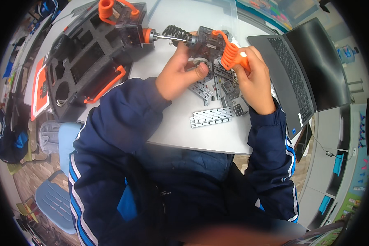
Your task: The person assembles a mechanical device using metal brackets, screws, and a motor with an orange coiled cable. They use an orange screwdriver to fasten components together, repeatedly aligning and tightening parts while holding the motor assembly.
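Note:
Above the table hangs an assembly of two dark see-through box modules, the nearer module (209,46) and a farther left module (131,25), joined by a thin metal shaft (168,37). A black coil spring (175,31) lies along the shaft. My left hand (176,74) is closed round the underside of the nearer module, thumb in front; its other fingers are partly hidden behind it. My right hand (255,80) pinches an orange plug (243,61) at the end of a coiled orange cable (229,54), which loops up to that module's top. Another orange coil (106,11) rises from the left module.
Below my hands lie perforated metal beams (211,117) and several small metal plates (230,88). On the left stands a black foam-lined case (86,61) with an orange handle (106,87). An open laptop (293,69) sits at the right. A blue chair (56,201) stands lower left.

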`<state>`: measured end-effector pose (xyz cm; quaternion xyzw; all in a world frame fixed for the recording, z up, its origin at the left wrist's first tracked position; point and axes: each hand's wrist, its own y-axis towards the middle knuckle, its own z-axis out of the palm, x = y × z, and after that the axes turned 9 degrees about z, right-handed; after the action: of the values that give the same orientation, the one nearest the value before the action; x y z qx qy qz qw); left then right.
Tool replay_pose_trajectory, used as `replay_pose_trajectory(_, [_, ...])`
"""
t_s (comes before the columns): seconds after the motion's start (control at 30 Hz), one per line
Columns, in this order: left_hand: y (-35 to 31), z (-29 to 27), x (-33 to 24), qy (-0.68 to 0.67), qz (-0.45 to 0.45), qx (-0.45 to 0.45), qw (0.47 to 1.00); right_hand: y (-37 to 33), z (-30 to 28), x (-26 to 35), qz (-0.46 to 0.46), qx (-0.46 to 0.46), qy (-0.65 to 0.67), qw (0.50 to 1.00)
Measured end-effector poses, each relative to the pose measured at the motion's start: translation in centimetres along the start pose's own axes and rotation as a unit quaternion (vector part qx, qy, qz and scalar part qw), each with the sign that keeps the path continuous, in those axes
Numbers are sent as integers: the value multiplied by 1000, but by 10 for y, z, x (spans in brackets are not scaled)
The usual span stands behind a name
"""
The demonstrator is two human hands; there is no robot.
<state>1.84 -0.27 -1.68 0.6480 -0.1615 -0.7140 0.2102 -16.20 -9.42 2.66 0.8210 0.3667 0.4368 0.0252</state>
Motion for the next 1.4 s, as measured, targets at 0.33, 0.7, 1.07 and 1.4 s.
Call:
replay_pose_trajectory(0.33, [1, -1, 0, 5, 26, -19, 999, 2, -5, -12, 30, 92, -104, 990])
replay_pose_trajectory(0.7, [0, -1, 1, 23, 21, -13, 999, 9, -25, -27, 42, 32, -145, 988])
replay_pose_trajectory(1.07, [-1, 0, 2, 7, 12, -8, 1000, 10, -33, -29, 102, 89, -174, 975])
replay_pose_trajectory(1.4, [-1, 1, 2, 8, 10, -13, 1000, 9, -33, -28, 101, 90, -169, 976])
